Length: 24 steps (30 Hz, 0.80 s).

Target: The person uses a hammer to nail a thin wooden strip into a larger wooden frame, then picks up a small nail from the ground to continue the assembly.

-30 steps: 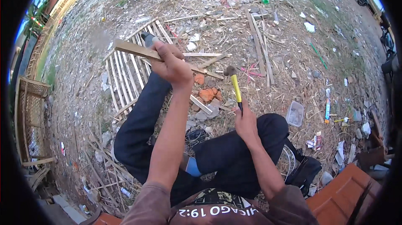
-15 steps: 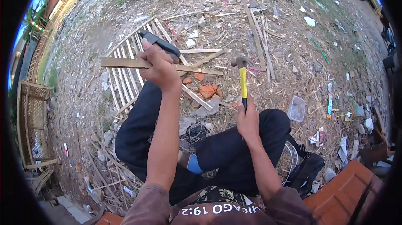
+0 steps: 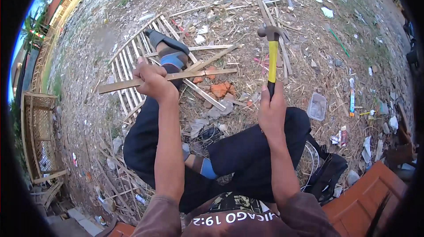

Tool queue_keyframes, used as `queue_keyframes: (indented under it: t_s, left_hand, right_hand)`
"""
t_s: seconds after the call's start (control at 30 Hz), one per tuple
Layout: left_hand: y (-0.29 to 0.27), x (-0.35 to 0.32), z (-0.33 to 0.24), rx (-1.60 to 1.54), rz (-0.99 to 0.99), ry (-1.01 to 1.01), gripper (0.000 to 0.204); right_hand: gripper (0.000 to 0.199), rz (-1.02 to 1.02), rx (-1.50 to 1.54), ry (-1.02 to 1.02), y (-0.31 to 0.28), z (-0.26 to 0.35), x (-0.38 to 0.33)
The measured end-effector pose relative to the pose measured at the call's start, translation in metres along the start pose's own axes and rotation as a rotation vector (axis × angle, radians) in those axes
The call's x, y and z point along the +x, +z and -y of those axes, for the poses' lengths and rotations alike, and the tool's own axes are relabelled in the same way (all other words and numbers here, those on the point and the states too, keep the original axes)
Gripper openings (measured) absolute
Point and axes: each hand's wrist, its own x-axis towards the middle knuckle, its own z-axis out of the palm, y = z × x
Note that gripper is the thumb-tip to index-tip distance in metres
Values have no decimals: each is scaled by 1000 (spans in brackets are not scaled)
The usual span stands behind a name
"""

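My left hand is closed round a thin flat wooden slat, which runs sideways across my raised left leg, its right end over some broken orange brick pieces. In my right hand I grip the black end of a claw hammer with a yellow handle, head upward and away from the slat. A frame of pale wooden slats lies on the ground beyond my left hand, partly under my sandalled left foot.
Long wooden strips lie at the far middle. A clear plastic tub sits right of my knee, near a black bag. An orange-brown wooden panel is at the lower right, a lattice wooden frame at the left.
The hammer has risen and shifted right with my right hand. My left hand has moved down and left, tilting the slat so its left end sits lower.
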Motion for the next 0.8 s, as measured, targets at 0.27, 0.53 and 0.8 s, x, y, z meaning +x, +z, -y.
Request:
queue_keyframes:
  t_s: [0.27, 0.53, 0.8]
  left_hand:
    - [19, -14, -1, -112, 108, 5, 32]
    - [7, -15, -6, -110, 31, 7, 39]
    - [15, -18, 4, -69, -84, -71, 35]
  right_hand:
    - [21, 231, -138, -234, 43, -23, -47]
    - [18, 113, 81, -71, -3, 55, -18]
    - [18, 165, -167, -23, 47, -51, -34]
